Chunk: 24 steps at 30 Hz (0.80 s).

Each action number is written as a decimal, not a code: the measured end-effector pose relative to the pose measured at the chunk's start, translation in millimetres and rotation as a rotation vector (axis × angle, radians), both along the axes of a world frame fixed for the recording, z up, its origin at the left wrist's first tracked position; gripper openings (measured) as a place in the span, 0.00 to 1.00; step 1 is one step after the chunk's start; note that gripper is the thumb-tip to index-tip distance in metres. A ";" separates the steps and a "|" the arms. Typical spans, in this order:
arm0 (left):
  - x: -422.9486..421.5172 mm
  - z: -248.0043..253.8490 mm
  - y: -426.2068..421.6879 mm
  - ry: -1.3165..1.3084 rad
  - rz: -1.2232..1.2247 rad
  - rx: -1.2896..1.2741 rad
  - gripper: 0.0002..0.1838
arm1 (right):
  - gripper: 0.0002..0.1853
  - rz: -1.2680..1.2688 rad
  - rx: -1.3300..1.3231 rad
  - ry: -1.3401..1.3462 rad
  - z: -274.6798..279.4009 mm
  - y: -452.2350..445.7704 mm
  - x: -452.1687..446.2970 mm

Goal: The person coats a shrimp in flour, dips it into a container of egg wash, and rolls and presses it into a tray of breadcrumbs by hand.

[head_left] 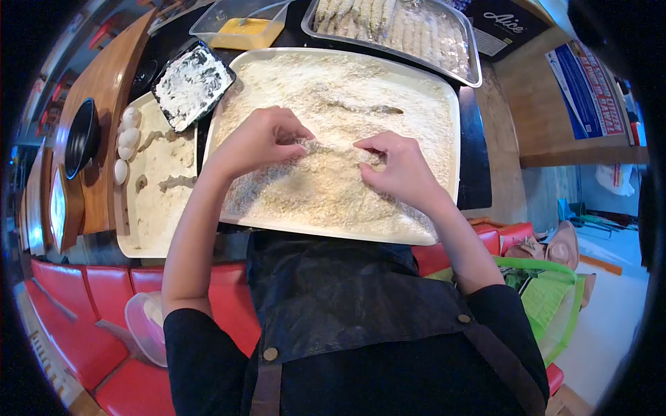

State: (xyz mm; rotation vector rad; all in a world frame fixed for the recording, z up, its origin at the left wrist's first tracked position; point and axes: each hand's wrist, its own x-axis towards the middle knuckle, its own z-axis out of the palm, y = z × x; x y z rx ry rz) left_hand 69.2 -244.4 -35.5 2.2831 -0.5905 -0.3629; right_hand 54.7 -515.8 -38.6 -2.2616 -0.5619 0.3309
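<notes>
Left hand point(269, 139) and right hand point(401, 166), mine: thumb and fingers of each pinching an end of a crumb-coated strip point(316, 146), within the pale tray point(456, 149) of crumbs point(298, 194). Second strip point(364, 108): farther back, on the crumbs. Far side: metal tray point(477, 73), coated strips point(364, 17). Left: black dish point(225, 82), white powder point(189, 87).

Black dish point(225, 84) crowds upper-left, leaving upper-right crumbs point(427, 128) open

Hands: 2, left hand point(267, 141) and right hand point(400, 165), mid-frame. Cream trays point(326, 234): 2, centre and left. Loose coated strip point(378, 108) above hands: 1. Metal tray point(477, 73), top right: 1. Clear tub point(205, 28), upper left: 1. Eggs point(126, 152), left: 4 at least.
</notes>
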 end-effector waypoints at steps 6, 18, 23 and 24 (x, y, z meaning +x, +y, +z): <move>-10.4 -5.3 -16.0 -0.427 -0.008 -0.064 0.18 | 0.18 0.018 0.159 -0.336 -5.1 6.2 -3.8; -13.6 -31.9 -46.7 -0.488 0.000 -0.162 0.10 | 0.08 -0.032 0.123 -0.380 -22.3 13.3 -1.1; -9.0 -14.7 -43.3 0.059 0.065 -0.185 0.11 | 0.11 -0.048 0.151 -0.080 -0.4 10.7 -3.8; -5.5 -14.5 -42.0 0.081 0.031 -0.204 0.12 | 0.12 -0.049 0.153 0.036 3.1 9.3 -4.2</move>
